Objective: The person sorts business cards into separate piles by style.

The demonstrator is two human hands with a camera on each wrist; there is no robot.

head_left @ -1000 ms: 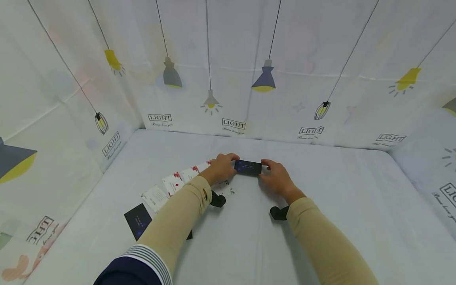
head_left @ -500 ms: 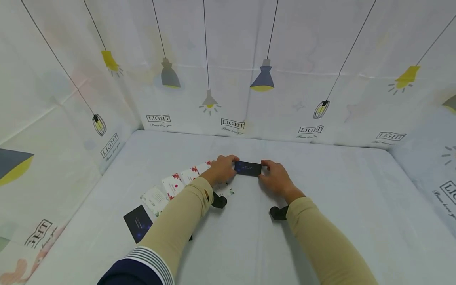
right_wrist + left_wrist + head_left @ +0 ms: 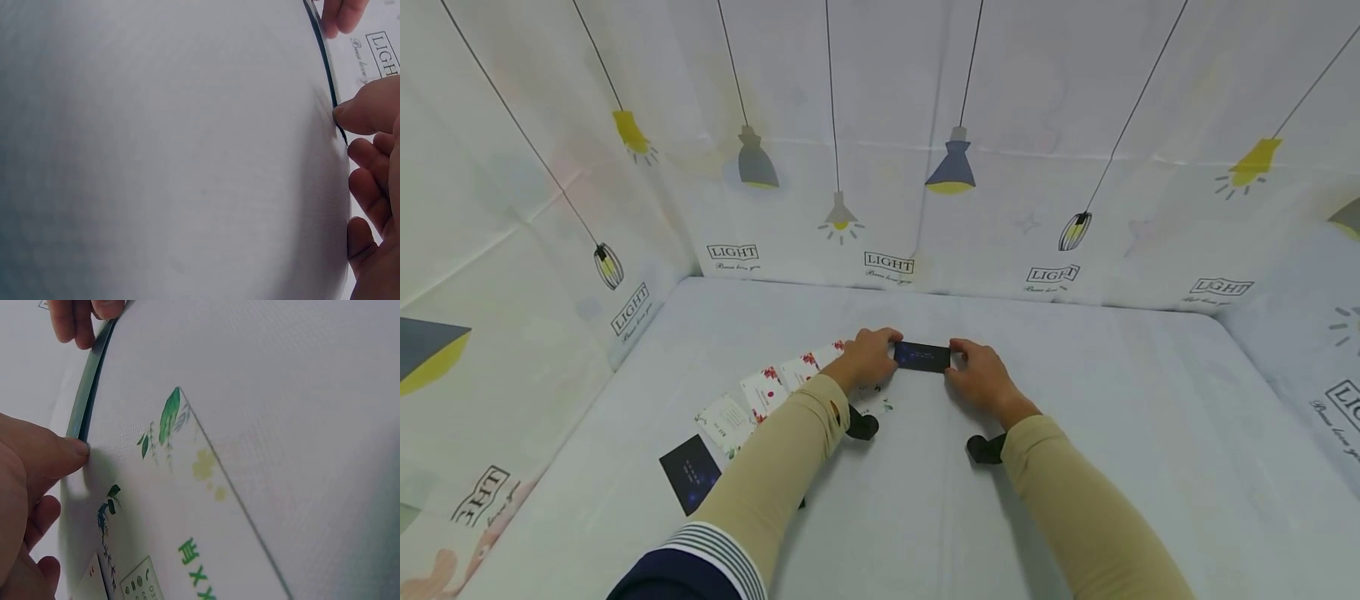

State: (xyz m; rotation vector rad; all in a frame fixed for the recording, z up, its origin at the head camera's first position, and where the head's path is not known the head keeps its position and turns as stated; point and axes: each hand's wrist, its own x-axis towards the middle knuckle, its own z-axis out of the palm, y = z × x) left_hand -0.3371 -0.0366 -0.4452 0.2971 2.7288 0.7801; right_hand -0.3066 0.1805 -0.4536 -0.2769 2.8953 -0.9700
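A dark blue business card (image 3: 922,357) lies flat between my two hands in the head view, its long side running left to right. My left hand (image 3: 867,357) grips its left end with thumb and fingers, while my right hand (image 3: 985,377) pinches the right end. Both wrist views catch it edge-on as a thin dark strip (image 3: 94,384); the left one suggests some thickness, but I cannot tell if it is several cards. Under the left forearm spreads a row of white cards (image 3: 765,392) with red prints. One white card with green leaves (image 3: 194,506) fills much of the left wrist view.
Another dark blue card (image 3: 691,473) lies at the row's near left end, partly covered by the left sleeve. A cream card with green print (image 3: 726,423) is beside it. The white-covered table (image 3: 1112,433) meets a lamp-patterned cloth (image 3: 880,225) behind and at both sides.
The hands and the dark card between them hold practically the same place. The head view has shifted very slightly; nothing is taken up or let go.
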